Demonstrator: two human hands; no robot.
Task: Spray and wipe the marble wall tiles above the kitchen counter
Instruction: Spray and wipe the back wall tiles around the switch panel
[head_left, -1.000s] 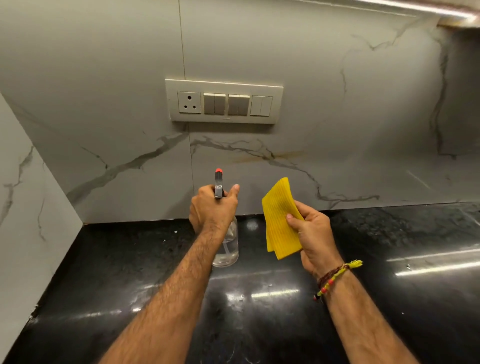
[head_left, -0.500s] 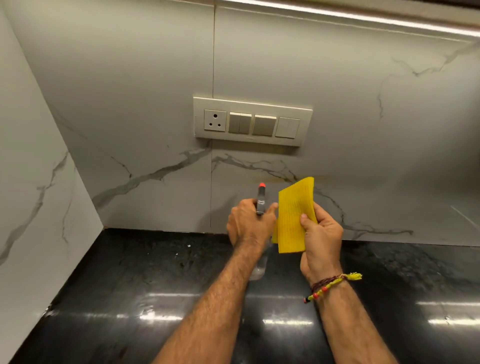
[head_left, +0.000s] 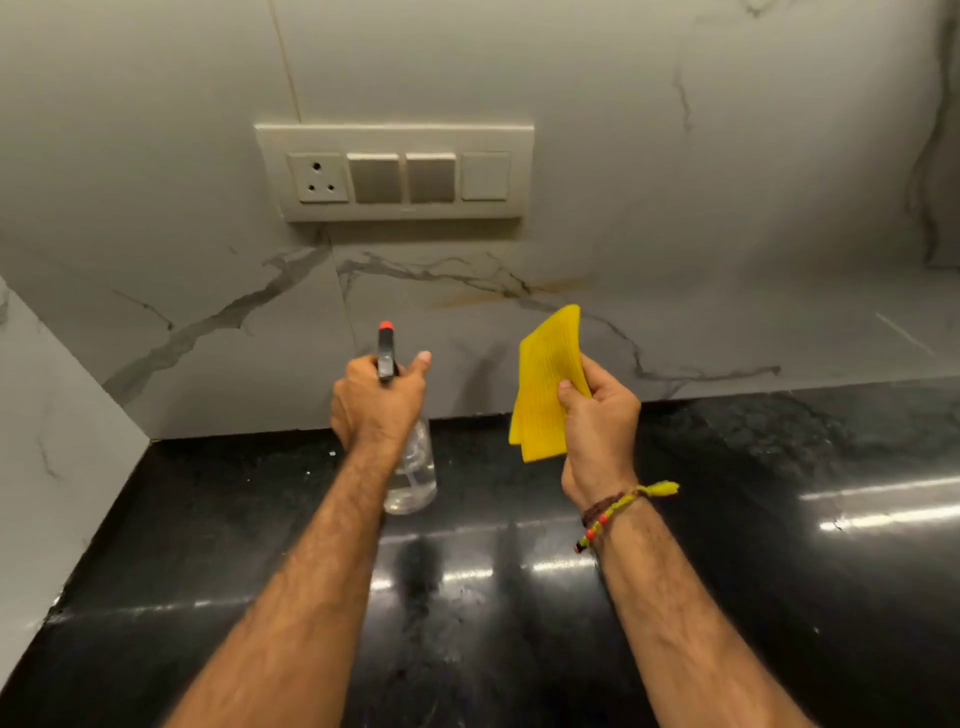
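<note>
My left hand (head_left: 376, 402) grips the head of a clear spray bottle (head_left: 413, 475), whose black nozzle with a red tip points at the marble wall tiles (head_left: 675, 182). The bottle hangs just above the black counter (head_left: 519, 597). My right hand (head_left: 597, 421) holds a folded yellow cloth (head_left: 545, 384) upright, a short way off the wall. A faint brownish streak (head_left: 550, 291) marks the tile above the cloth, along a grey vein.
A cream switch plate (head_left: 395, 174) with a socket and three switches is set in the wall above the hands. A side marble wall (head_left: 57, 441) closes the counter at the left. The glossy counter stretches to the right.
The two hands have drawn apart, the cloth moving right of the bottle. The view has come nearer to the wall and dropped a little.
</note>
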